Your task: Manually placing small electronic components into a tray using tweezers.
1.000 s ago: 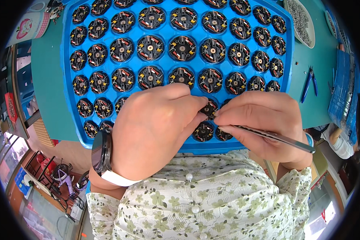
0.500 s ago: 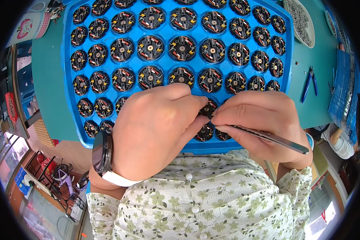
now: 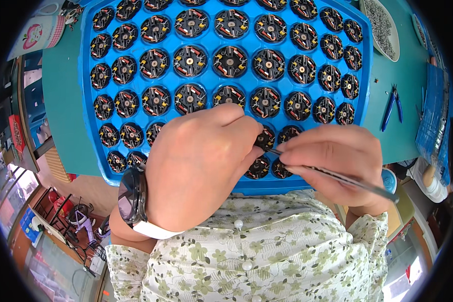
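A blue tray holds rows of round black parts, each with small red, yellow and wire pieces around a centre hole. My left hand, with a dark watch on its wrist, reaches over the near rows, its thumb and forefinger closed at the left edge of one round black part. The left fingertips partly hide that part. In my right hand are metal tweezers, pinched between thumb and fingers. Their thin tip points left at the same part, close to my left fingertips.
On the green table, blue-handled pliers lie right of the tray. A white dish of small metal pieces stands at the far right, and a white container at the far left. Blue stacked sheets are at the right edge.
My right hand has drawn slightly right, away from the left fingertips, uncovering more of the tweezers' tip and the parts beside it. My left hand stays nearly in place.
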Available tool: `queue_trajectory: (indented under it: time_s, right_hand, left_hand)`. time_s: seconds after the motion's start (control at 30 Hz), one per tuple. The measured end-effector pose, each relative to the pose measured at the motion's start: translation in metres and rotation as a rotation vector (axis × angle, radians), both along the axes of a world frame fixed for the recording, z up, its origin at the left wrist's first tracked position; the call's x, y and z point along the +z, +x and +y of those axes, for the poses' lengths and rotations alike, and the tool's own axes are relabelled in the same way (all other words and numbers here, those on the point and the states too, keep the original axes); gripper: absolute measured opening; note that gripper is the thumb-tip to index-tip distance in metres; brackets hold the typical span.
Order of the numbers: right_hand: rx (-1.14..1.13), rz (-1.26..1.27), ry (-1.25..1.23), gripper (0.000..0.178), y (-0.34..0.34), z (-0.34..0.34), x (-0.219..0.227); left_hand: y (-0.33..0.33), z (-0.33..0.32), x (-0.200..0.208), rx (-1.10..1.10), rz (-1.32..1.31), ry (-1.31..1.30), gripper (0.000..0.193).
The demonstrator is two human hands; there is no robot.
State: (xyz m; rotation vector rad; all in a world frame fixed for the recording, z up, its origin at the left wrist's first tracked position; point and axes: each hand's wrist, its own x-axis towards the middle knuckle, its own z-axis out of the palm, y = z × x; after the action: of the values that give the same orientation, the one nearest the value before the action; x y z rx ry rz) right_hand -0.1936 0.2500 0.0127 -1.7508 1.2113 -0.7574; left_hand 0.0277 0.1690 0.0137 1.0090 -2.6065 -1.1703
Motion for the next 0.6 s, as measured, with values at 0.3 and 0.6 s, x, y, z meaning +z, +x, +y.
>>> queue_trajectory:
  time_s: [0.3, 0.6]
  right_hand:
    - [-0.008, 0.067, -0.302, 0.026, -0.009, 0.038, -0.023]
    - [0.002, 0.164, -0.358, 0.027, -0.005, 0.049, -0.024]
  left_hand:
    - [-0.015, 0.017, -0.009, 0.027, 0.077, 0.007, 0.028]
    - [-0.016, 0.021, -0.009, 0.039, 0.078, 0.007, 0.029]
